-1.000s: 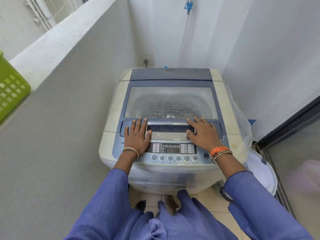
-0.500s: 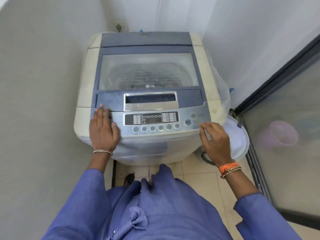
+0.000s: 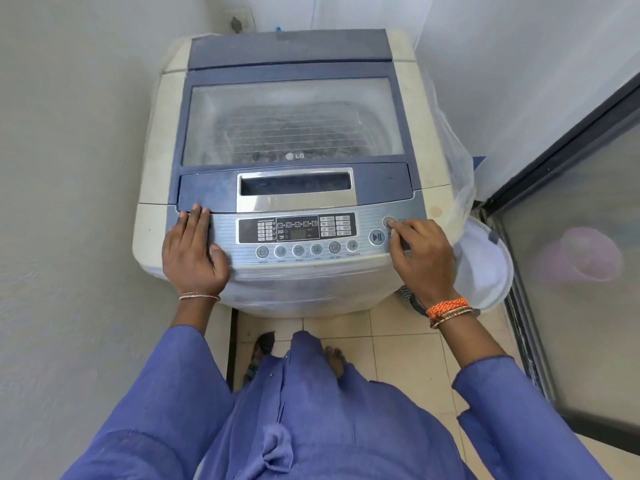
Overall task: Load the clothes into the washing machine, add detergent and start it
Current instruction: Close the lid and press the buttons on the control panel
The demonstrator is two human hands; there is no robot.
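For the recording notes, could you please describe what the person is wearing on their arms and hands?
Both arms are in loose, wide sleeves of blue-violet cloth that end short of the wrists. The left hand has a thin bangle at the wrist, pale with small coloured marks. The right hand has a bundle of orange thread bands with thinner beaded strands beside it. No gloves or rings are visible.
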